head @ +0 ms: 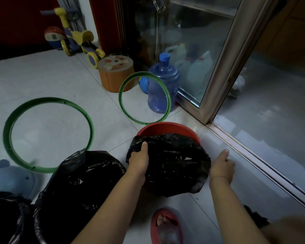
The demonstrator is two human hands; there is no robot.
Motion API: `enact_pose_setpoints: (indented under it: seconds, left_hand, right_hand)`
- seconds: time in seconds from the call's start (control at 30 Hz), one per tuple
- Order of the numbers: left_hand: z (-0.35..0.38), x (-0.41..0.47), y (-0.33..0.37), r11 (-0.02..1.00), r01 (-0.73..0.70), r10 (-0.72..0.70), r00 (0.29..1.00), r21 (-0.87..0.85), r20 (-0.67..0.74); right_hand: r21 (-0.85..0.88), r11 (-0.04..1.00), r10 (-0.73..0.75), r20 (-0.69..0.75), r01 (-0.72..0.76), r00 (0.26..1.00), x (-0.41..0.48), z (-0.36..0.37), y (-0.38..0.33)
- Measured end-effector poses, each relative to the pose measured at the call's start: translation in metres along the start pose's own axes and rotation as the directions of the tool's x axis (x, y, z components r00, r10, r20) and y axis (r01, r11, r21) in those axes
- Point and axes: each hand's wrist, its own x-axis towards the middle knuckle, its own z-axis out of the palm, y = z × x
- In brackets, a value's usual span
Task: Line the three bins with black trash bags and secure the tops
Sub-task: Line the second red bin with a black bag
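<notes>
Mostly bag-hidden red bin [165, 128]

Red bin [167, 128]: black bag [173, 162] draped over near rim.
Left hand [139, 160]: gripping bag's edge.
Right hand [222, 166]: fingers spread beside bag.
Green rings [7, 131]: on floor [60, 76].

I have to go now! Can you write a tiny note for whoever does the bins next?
Left hand grips the black bag stretched over the red bin; right hand is open beside it, holding nothing.
Two more bagged bins stand left of it.
Two green rings are off the bins, one flat on the floor and one standing by the blue water jug.
Left: finish this bag and secure the tops.
</notes>
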Motion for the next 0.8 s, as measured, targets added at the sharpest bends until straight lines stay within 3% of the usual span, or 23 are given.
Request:
enact_pose_setpoints:
  seconds: [0.07, 0.17, 0.2, 0.27, 0.3, 0.33, 0.4, 0.57, 0.67, 0.8]
  left_hand:
    - [0.0, -0.007, -0.007, 0.996, -0.081, 0.083, 0.996, 0.042, -0.036]
    - [0.002, -0.02, -0.014, 0.91, -0.279, 0.327, 0.938, 0.307, -0.117]
    - [0.003, -0.021, -0.015, 0.818, -0.354, 0.447, 0.887, 0.453, -0.114]
    - [0.006, -0.018, -0.019, 0.543, -0.454, 0.627, 0.779, 0.707, 0.018]
    - [0.007, -0.014, -0.021, 0.438, -0.458, 0.628, 0.771, 0.774, 0.1]
    - [0.007, -0.012, -0.022, 0.401, -0.438, 0.575, 0.804, 0.804, 0.151]
    - [0.006, -0.009, -0.023, 0.429, -0.387, 0.491, 0.858, 0.816, 0.149]
    - [-0.003, 0.006, -0.021, 0.402, -0.333, 0.652, 0.758, 0.853, -0.011]
    - [-0.005, 0.022, -0.023, 0.468, -0.383, 0.633, 0.775, 0.797, 0.001]
    - [-0.002, 0.036, -0.028, 0.497, -0.41, 0.619, 0.785, 0.765, 0.019]
  right_hand:
    - [0.06, 0.976, -0.204, -0.05, 0.207, 0.978, -0.026, -0.003, 0.003]
    - [0.093, 0.889, -0.455, 0.076, 0.448, 0.887, -0.061, 0.002, 0.014]
    - [0.025, 0.826, -0.562, 0.12, 0.564, 0.818, -0.063, 0.006, 0.016]
    - [-0.147, 0.684, -0.665, 0.276, 0.714, 0.694, -0.062, 0.017, 0.013]
    - [-0.214, 0.643, -0.644, 0.368, 0.735, 0.67, -0.058, 0.023, 0.012]
    - [-0.251, 0.636, -0.598, 0.437, 0.73, 0.672, -0.054, 0.027, 0.011]
    - [-0.261, 0.692, -0.501, 0.497, 0.673, 0.709, -0.045, 0.032, 0.013]
    - [-0.38, 0.62, -0.551, 0.412, 0.687, 0.726, -0.036, 0.04, 0.017]
    - [-0.521, 0.578, -0.497, 0.386, 0.628, 0.777, -0.026, 0.048, 0.013]
    - [-0.501, 0.615, -0.469, 0.388, 0.608, 0.794, -0.009, 0.051, 0.003]
